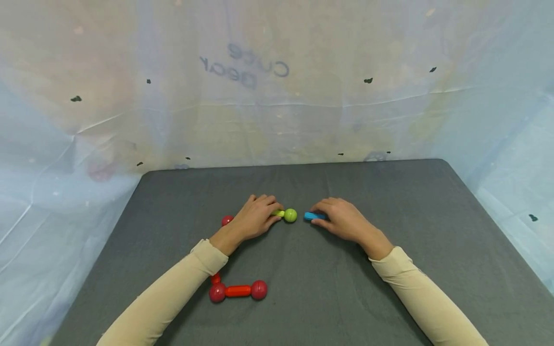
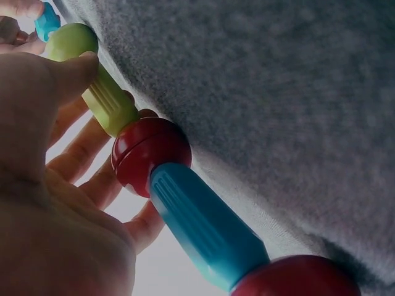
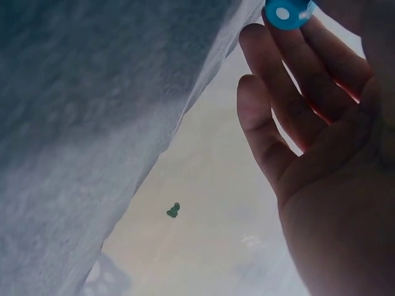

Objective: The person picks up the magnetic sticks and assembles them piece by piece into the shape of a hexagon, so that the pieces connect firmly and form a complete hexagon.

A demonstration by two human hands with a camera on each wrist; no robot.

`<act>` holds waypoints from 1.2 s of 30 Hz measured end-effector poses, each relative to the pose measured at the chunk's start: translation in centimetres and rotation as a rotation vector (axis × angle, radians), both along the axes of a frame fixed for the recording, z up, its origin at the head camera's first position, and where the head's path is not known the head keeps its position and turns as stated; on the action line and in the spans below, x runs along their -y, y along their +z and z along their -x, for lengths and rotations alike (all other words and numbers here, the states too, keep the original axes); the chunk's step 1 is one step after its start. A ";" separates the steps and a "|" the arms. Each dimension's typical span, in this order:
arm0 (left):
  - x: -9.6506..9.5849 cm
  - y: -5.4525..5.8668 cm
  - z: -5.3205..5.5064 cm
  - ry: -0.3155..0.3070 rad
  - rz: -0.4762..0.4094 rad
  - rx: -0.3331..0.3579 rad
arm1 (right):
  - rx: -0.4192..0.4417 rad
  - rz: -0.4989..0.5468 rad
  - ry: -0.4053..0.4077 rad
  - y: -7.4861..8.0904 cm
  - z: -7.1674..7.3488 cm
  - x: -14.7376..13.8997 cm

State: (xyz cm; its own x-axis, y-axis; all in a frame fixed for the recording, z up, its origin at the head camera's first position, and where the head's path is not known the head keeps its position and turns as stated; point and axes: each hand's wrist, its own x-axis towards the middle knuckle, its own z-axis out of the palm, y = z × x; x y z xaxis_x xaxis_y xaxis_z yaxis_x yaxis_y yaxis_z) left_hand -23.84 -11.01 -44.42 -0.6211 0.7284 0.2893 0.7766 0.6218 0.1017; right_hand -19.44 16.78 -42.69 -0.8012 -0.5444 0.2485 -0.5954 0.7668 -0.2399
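Note:
My left hand (image 1: 255, 216) pinches a yellow-green rod (image 2: 111, 102) that ends in a green ball (image 1: 290, 215). Behind the rod, a red ball (image 2: 151, 154) joins it to a blue rod (image 2: 207, 225), with another red ball (image 2: 296, 277) following in the left wrist view. Just right of the green ball, my right hand (image 1: 344, 218) holds a loose short blue rod (image 1: 313, 216) between thumb and fingers. A small gap separates this rod from the green ball. One round end of the blue rod (image 3: 287, 12) shows in the right wrist view.
Nearer on the grey cloth-covered table (image 1: 389, 288), a red rod (image 1: 238, 291) links two red balls, and another red rod (image 1: 215, 278) runs up beneath my left forearm. A translucent sheet (image 1: 303, 129) with dark spots hangs behind the table's far edge.

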 end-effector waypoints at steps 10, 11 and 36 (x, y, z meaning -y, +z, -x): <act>-0.4 0.3 -0.2 0.023 0.039 0.027 | 0.002 -0.022 0.028 -0.2 0.3 1.1; -0.4 0.3 -0.3 0.023 0.040 0.029 | 0.003 -0.025 0.029 -0.2 0.4 1.2; -0.4 0.5 -0.3 0.040 0.061 0.016 | 0.025 0.001 0.020 -0.2 0.0 1.7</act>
State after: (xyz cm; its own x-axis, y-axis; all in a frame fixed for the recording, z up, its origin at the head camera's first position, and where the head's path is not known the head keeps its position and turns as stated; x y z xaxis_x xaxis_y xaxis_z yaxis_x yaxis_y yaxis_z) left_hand -23.52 -10.66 -43.94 -0.6541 0.7190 0.2351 0.7497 0.6575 0.0750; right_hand -19.48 15.08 -42.87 -0.7962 -0.5599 0.2292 -0.6042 0.7547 -0.2557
